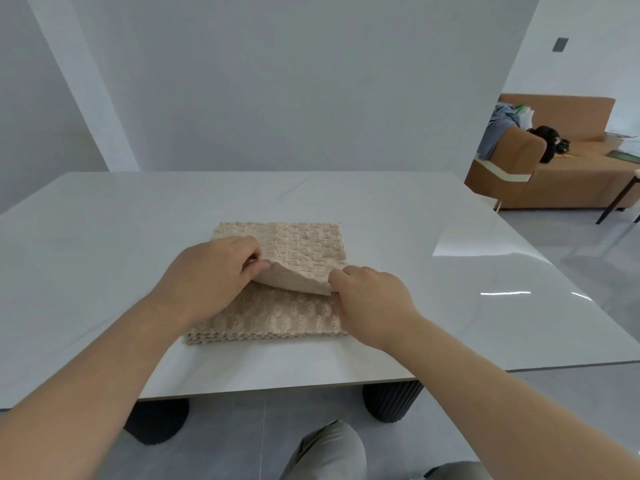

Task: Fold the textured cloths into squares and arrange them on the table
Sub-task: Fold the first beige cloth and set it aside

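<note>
One nubby beige cloth [304, 244], squarish, top flap pinched by left hand [211, 271] and right hand [370, 299], glossy white table [138, 220]

Bare arms and grey-olive trousers on my head-camera feed.
From where I sit, the left forearm [114, 358] and right forearm [485, 386] show uncovered along their whole visible length, and the left hand [211, 271] and right hand [374, 303] are bare too. At the bottom edge I see loose trousers [329, 452] in muted greyish-olive fabric, softly creased over one knee, with the second leg [460, 472] in the same cloth.
</note>
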A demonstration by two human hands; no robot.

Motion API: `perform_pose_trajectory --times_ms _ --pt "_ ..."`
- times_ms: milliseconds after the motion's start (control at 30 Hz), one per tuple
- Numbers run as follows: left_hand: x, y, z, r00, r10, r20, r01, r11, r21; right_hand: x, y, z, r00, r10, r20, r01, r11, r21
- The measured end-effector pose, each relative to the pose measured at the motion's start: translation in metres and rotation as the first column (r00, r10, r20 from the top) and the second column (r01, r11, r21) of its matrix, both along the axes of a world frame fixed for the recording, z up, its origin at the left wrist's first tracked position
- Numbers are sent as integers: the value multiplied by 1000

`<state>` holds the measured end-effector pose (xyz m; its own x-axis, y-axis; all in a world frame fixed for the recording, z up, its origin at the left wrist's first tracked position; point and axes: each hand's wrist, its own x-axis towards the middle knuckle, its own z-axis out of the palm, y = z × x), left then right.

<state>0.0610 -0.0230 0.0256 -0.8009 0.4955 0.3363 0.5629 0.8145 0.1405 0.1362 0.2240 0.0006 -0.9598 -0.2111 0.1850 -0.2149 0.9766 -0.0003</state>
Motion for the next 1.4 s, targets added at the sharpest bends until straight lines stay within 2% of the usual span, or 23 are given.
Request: perform_pose_trajectory --times_ms 233,467,567,700,867,1000,1200,1400 --pt "-9 -4 3 981 16 191 2 996 -89 -14 17 4 986 -149 73 164 939 -301" --pt "-20 -1 21 973 109 202 -107 994 -20 -30 15 25 974 -198 113 220 687 -693" --pt "-26 5 33 981 123 151 -128 991 25 -48 17 35 969 -222 107 218 565 -796" --pt "-40 23 47 975 90 203 -133 968 214 -80 22 46 955 -282 89 216 461 -860" --pt "-73 58 62 928 -14 372 -185 849 495 -114 32 66 945 -323 48 195 442 -875" --pt "-94 88 76 937 -104 333 -134 774 619 -128 52 84 931 -365 -19 162 457 -875" --pt "-101 132 79 935 -235 266 -18 716 698 -128 86 99 886 -452 -102 157 499 -852" --pt "-104 174 80 916 -334 222 71 681 729 -121 114 106 877 -473 -88 181 495 -850"
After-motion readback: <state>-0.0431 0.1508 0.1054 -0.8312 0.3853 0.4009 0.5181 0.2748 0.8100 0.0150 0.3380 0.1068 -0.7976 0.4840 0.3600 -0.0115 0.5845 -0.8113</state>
